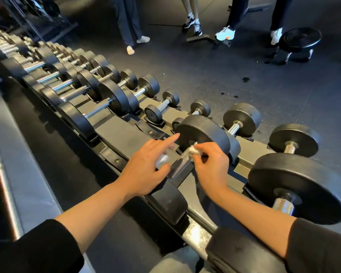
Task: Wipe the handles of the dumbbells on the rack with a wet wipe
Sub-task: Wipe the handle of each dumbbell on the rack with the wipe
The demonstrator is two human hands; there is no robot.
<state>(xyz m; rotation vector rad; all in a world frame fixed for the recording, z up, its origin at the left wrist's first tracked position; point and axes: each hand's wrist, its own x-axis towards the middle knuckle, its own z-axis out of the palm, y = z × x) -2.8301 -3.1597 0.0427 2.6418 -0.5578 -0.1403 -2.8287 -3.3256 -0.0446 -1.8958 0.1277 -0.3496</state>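
your right hand (pixel 211 164) pinches a crumpled white wet wipe (pixel 194 150) on the knurled steel dumbbell handle (pixel 180 166); your left hand (pixel 146 166) curls round something small and white, forefinger straight. next, probably rub along the handle.

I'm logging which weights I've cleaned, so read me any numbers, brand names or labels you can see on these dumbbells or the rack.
None can be read.
Dumbbell being wiped with the wet wipe: black end plates show no legible number or brand.
Dumbbell next on the right: no marking visible.
Dumbbells further along the rack: too small and blurred to tell.
Rack: bolts only, no label.
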